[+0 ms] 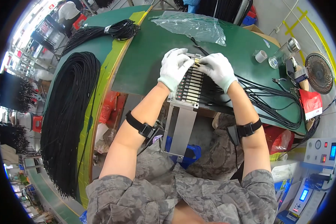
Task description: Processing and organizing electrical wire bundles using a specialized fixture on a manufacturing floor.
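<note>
**Bags, boxes and lit screens around the counter**

A crumpled clear plastic bag (192, 25) lies at twelve o'clock on the green counter (145, 56). At one o'clock, a brown cardboard box (258, 30) sits at the counter's far edge. A red bag with a white label (311, 103) hangs at three o'clock. At four o'clock, a white control unit carries a small blue screen (333, 151); at five o'clock, another blue screen (304, 194) glows on a white device.
</note>
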`<state>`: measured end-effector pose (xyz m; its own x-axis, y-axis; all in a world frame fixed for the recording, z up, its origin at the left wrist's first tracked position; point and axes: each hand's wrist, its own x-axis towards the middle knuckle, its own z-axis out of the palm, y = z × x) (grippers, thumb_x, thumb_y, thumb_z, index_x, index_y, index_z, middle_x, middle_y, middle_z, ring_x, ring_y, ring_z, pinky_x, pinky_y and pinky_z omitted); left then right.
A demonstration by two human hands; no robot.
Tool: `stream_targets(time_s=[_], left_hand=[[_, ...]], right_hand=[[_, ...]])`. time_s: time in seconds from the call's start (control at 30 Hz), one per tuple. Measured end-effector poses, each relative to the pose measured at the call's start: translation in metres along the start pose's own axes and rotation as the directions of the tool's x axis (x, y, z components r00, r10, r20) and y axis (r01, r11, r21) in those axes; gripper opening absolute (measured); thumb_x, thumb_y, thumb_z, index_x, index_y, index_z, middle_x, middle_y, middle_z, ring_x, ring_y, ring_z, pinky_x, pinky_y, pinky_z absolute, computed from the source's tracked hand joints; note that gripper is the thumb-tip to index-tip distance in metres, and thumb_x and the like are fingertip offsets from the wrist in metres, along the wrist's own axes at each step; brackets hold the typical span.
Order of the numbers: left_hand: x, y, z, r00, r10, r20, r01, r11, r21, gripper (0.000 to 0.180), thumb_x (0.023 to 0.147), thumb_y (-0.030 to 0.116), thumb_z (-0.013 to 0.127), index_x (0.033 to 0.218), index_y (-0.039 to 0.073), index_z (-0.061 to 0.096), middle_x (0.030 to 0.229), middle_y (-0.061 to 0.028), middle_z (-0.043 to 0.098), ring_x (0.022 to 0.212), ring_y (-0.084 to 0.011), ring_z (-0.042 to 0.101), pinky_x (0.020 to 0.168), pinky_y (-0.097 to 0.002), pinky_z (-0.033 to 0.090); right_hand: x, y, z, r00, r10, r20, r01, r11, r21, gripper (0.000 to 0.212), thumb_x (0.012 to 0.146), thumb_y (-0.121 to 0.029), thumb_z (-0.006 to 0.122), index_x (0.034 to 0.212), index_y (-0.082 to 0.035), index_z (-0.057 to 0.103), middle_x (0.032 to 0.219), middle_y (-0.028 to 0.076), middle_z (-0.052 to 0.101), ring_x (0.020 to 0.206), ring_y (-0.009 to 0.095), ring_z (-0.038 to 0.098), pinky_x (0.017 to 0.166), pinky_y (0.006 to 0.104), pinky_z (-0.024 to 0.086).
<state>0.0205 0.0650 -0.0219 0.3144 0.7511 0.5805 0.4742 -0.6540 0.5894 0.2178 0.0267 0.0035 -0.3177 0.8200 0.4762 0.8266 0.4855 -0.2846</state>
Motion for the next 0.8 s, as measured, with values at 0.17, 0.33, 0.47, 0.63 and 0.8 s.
stream_targets(time_s=[0.17, 0.33, 0.47, 0.63, 0.8], left_hand=[[-0.001, -0.006, 0.002, 0.998, 0.062, -0.03, -0.064, 0.995, -0.072, 0.02, 0.081, 0.032, 0.066, 0.083, 0.013, 0.071, 0.112, -0.0108, 0.063, 0.114, -0.0304, 0.05, 0.098, -0.0409, 0.038], [-0.002, -0.021, -0.003, 0.991, -0.131, -0.034, 0.128, 0.99, -0.065, 0.018, 0.084, 0.025, 0.065, 0.089, 0.009, 0.07, 0.112, -0.0109, 0.064, 0.111, -0.0255, 0.052, 0.095, -0.0358, 0.04], [0.001, -0.028, -0.001, 0.968, -0.247, 0.047, 0.252, 0.957, -0.142, 0.02, 0.086, 0.021, 0.063, 0.096, 0.005, 0.069, 0.104, -0.0108, 0.067, 0.099, -0.0229, 0.059, 0.089, -0.0327, 0.044], [-0.001, -0.036, 0.005, 0.977, -0.212, 0.024, 0.213, 0.974, -0.078, 0.025, 0.087, 0.021, 0.06, 0.102, 0.002, 0.068, 0.092, -0.0109, 0.07, 0.082, -0.0242, 0.065, 0.08, -0.0315, 0.049], [-0.003, -0.037, 0.004, 0.973, -0.225, 0.057, 0.225, 0.974, 0.002, 0.027, 0.087, 0.021, 0.059, 0.105, 0.002, 0.067, 0.097, -0.0131, 0.069, 0.089, -0.0258, 0.065, 0.083, -0.0322, 0.048]], right_hand=[[0.002, -0.006, 0.003, 0.999, 0.025, 0.048, -0.026, 0.999, 0.022, 0.021, 0.08, -0.027, 0.066, 0.089, -0.009, 0.069, 0.086, 0.011, 0.064, 0.082, 0.031, 0.057, 0.076, 0.0394, 0.046], [-0.008, 0.015, -0.017, 0.961, 0.237, 0.145, -0.265, 0.938, 0.225, 0.016, 0.079, -0.025, 0.066, 0.089, -0.012, 0.069, 0.082, 0.011, 0.065, 0.084, 0.029, 0.059, 0.079, 0.0389, 0.046], [-0.009, 0.013, -0.015, 0.907, 0.349, 0.235, -0.414, 0.839, 0.353, 0.015, 0.08, -0.025, 0.066, 0.086, -0.013, 0.07, 0.083, 0.009, 0.066, 0.086, 0.029, 0.059, 0.08, 0.0391, 0.046], [-0.002, 0.02, -0.008, 0.98, 0.187, 0.062, -0.179, 0.977, -0.119, 0.01, 0.079, -0.023, 0.067, 0.083, -0.014, 0.069, 0.081, 0.007, 0.065, 0.087, 0.027, 0.058, 0.079, 0.0383, 0.046], [0.0, 0.02, -0.007, 0.987, 0.154, 0.036, -0.144, 0.967, -0.21, 0.007, 0.076, -0.019, 0.068, 0.081, -0.014, 0.068, 0.079, 0.005, 0.063, 0.085, 0.027, 0.057, 0.078, 0.0376, 0.046]])
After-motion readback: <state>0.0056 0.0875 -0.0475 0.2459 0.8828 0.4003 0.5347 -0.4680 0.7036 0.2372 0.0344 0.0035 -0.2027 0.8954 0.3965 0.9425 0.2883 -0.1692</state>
